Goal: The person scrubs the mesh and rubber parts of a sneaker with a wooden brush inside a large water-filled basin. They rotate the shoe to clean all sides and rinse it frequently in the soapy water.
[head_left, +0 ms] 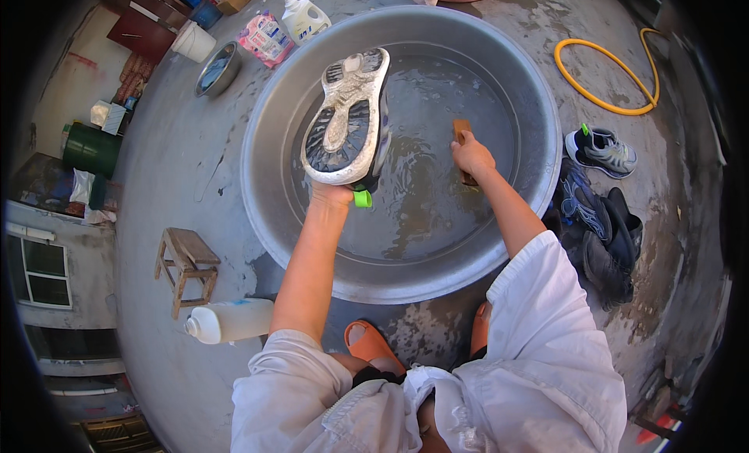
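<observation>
My left hand [331, 192] is closed on the heel end of a sneaker [343, 121], its fingers mostly hidden behind the shoe. The sneaker's white and black sole faces up toward me, and a bright green pull tab sticks out at the heel. To the right, my right hand [472, 155] grips a brown wooden scrubbing brush [462, 130], whose bristles I cannot make out. Both hands are over a wide grey metal basin [261, 188] with shallow, murky water [417, 195] in it. The brush is apart from the sneaker.
Right of the basin are a grey sneaker [602, 151] and several dark shoes [605, 250], with a yellow hose [605, 103] beyond. On the left are a wooden stool [187, 258] and a whitish bottle [232, 320]. A detergent jug [304, 20], pink bag [265, 39] and small bowl [220, 69] stand behind.
</observation>
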`<state>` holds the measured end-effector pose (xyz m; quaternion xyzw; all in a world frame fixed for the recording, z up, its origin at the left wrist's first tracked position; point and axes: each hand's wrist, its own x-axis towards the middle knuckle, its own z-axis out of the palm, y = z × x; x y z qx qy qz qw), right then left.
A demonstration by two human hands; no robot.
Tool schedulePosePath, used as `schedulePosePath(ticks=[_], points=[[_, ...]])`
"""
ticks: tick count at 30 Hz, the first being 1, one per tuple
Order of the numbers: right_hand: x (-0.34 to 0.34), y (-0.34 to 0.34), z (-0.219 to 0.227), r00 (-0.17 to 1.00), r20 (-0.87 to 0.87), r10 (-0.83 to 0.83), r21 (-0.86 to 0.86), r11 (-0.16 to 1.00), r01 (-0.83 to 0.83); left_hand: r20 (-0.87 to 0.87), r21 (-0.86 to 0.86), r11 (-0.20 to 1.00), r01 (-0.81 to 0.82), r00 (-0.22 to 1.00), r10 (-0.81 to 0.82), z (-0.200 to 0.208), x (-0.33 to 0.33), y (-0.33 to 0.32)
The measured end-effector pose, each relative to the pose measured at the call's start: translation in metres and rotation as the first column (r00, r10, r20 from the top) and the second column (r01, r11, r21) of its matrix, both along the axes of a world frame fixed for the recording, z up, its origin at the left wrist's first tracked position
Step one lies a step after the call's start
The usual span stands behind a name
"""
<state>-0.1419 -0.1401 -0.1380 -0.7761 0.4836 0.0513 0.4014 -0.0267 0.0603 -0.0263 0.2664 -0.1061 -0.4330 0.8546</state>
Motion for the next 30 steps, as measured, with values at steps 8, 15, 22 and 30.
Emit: schedulePosePath(ticks=[8, 15, 22, 30], points=[[-0.001, 0.000, -0.028, 0.883, -0.014, 0.469, 0.379, 0.820, -0.429, 0.368, 0.475, 0.831, -0.289, 0.923, 0.111, -0.020, 0.027, 0.015], [-0.002, 0.003, 0.028, 0.851, 0.526, -0.004, 0.125, 0.990, -0.073, 0.607, 0.594, 0.651, -0.473, 0.794, 0.024, -0.029, 0.018, 0.013], [-0.023, 0.090, 0.092, 0.757, 0.549, 0.354, -0.086, 0.925, -0.371, 0.601, 0.629, 0.635, -0.448, 0.798, -0.031, -0.026, 0.003, -0.001], [0.018, 0.028, 0.100, 0.904, 0.377, 0.203, -0.246, 0.963, -0.113, 0.663, 0.620, 0.707, -0.342, 0.709, -0.238, -0.044, -0.044, -0.023]])
